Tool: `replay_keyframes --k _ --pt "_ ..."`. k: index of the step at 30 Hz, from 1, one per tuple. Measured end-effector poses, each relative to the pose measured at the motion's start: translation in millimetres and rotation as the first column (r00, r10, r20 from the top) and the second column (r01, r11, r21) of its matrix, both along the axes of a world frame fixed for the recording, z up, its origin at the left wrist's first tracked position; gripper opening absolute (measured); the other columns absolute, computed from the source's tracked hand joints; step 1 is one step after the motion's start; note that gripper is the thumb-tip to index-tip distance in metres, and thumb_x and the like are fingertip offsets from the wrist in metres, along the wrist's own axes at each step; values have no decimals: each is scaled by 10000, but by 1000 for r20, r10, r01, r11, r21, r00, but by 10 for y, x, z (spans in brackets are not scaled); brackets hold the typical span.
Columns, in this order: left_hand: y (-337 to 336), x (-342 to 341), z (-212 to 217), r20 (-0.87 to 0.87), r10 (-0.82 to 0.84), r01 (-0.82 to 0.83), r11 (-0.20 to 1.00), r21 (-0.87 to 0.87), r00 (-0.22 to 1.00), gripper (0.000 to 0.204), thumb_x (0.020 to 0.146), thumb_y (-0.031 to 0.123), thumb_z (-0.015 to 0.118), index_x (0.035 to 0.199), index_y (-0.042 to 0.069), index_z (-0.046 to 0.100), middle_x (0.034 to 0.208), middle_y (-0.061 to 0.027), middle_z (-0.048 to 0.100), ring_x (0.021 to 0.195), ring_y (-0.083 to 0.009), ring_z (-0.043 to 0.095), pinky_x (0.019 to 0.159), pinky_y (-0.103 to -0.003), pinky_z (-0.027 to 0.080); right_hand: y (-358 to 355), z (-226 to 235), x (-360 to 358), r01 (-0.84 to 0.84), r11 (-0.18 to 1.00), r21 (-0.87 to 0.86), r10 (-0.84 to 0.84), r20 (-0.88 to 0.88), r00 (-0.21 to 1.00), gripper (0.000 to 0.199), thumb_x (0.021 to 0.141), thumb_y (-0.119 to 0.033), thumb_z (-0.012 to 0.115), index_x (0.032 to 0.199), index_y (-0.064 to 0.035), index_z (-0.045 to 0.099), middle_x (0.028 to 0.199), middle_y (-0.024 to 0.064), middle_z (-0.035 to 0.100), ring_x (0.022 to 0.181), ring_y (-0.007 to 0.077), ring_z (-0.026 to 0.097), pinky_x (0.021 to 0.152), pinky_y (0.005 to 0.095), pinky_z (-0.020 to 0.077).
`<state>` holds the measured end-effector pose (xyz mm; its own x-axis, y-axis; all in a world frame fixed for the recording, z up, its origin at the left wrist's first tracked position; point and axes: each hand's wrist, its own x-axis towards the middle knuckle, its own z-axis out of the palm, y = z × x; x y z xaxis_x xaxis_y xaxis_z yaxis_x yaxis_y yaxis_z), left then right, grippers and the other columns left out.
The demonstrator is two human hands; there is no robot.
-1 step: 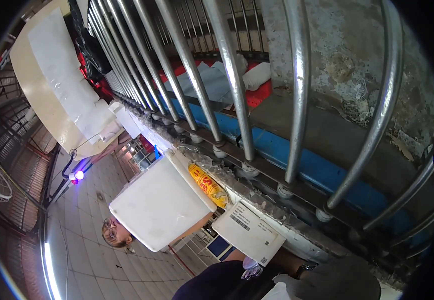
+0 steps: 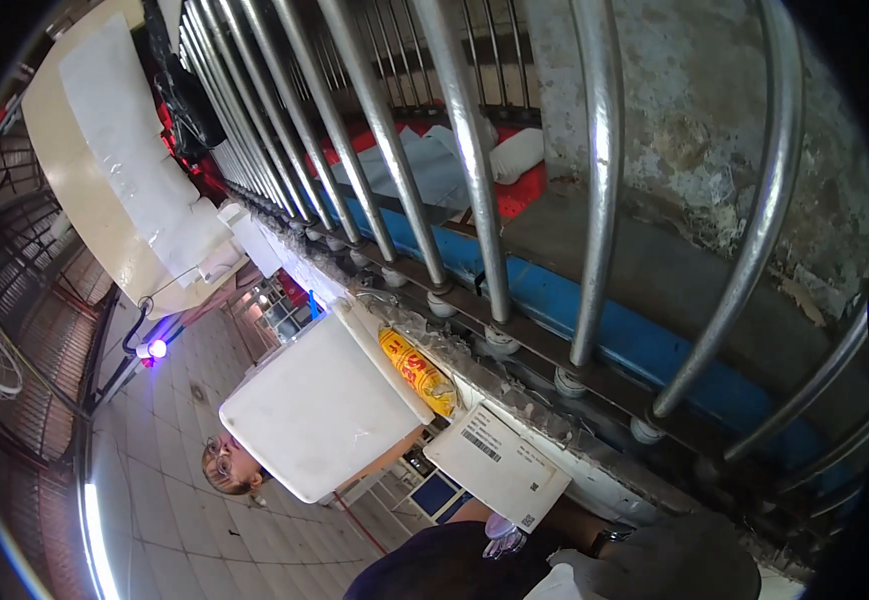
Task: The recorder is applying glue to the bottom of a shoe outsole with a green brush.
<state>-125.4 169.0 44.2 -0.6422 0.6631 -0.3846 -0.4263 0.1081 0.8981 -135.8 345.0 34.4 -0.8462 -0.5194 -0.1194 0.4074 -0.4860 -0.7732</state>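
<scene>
Neither of my hands shows plainly. At the lower edge are dark cloth (image 2: 435,565), part of a bare forearm with a black wristband (image 2: 610,540), and a large grey shape (image 2: 690,560). Whose arm it is, and whether the grey shape is a glove or a sleeve, I cannot make out. Beside the dark cloth is a small, clear purplish object (image 2: 503,537). Above it lies a white carton (image 2: 500,465) with a printed label. A yellow packet with red print (image 2: 417,370) rests on the ledge, alongside a white box-like block (image 2: 325,410).
Metal bars (image 2: 475,160) rise from a rough ledge, with a blue beam (image 2: 545,295) and red surface behind them. A cream panel (image 2: 75,100) stands upper left. Another person (image 2: 231,467) is partly hidden by the white block. A lamp (image 2: 157,348) glows at left.
</scene>
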Motion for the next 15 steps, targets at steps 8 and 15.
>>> replay_keyframes --k 8,15 --pt "-16 3 -62 -38 -46 49 994 101 998 310 970 198 482 783 26 660 651 10 558 565 -79 504 488 -257 375 -218 147 25 181 957 225 -153 -138 979 270 842 -235 658 1081 -118 706 769 64 691 621 214 671 601 236 519" --pt "-59 259 -56 -52 -139 147 962 231 989 343 992 211 467 781 19 659 643 19 553 563 -57 496 483 -245 368 -208 217 110 359 889 283 -193 -479 856 301 934 -312 516 1027 -84 688 702 68 677 607 229 666 560 306 523"
